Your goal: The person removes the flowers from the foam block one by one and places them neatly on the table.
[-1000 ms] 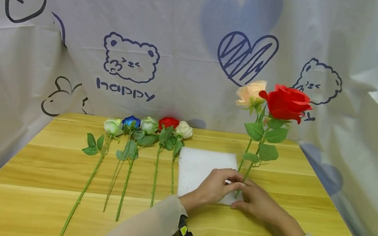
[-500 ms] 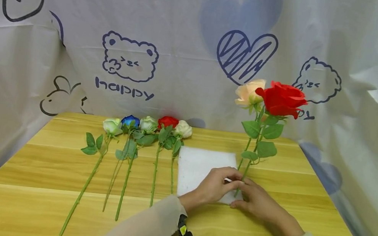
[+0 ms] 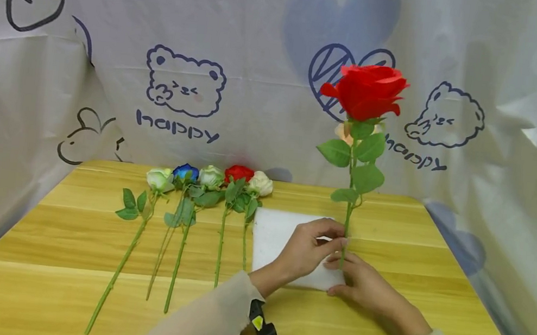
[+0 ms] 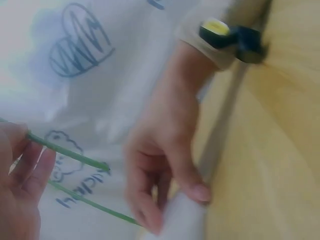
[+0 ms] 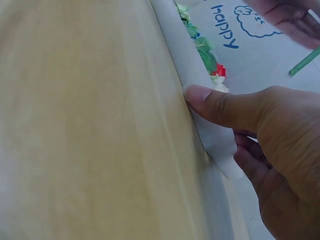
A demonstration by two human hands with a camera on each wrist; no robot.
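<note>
While the left hand [image 3: 311, 248] has the big red rose [image 3: 367, 93] up over the white foam block [image 3: 273, 239], the right hand [image 3: 369, 287] steadies that block at its near right corner. Left grip: thumb and fingertips clamped on the rose's lower stem [image 4: 65, 147]. Right grip: clamped on the foam, thumb on the near side, fingers over the top. Rose is near upright; left wrist view shows its stem tip free, apart from the block. Peach rose [image 3: 343, 133] is mostly hidden behind it; its stem [image 4: 95, 205] runs down to the block by the right fingers. Looks planted, entry point hidden.

Risks, my read:
- Bare stem hangs below the pinch, so an off-axis push could bow it or skid the tip.
- Big bloom on a thin stem: top-heavy, could twist in a fingertip hold.
- Leaves may snag the peach rose and tug it loose; spacing in depth can't be told.
- Right fingers sit near the tip, could get poked.
- Foam is probably light: slides or tips if the right hand eases off; may tear close to the edge.
- Left sleeve [image 3: 208, 319] overlaps the second red rose [image 3: 239, 173]'s stem end on the tabletop [image 3: 433, 283]; could drag it.
</note>
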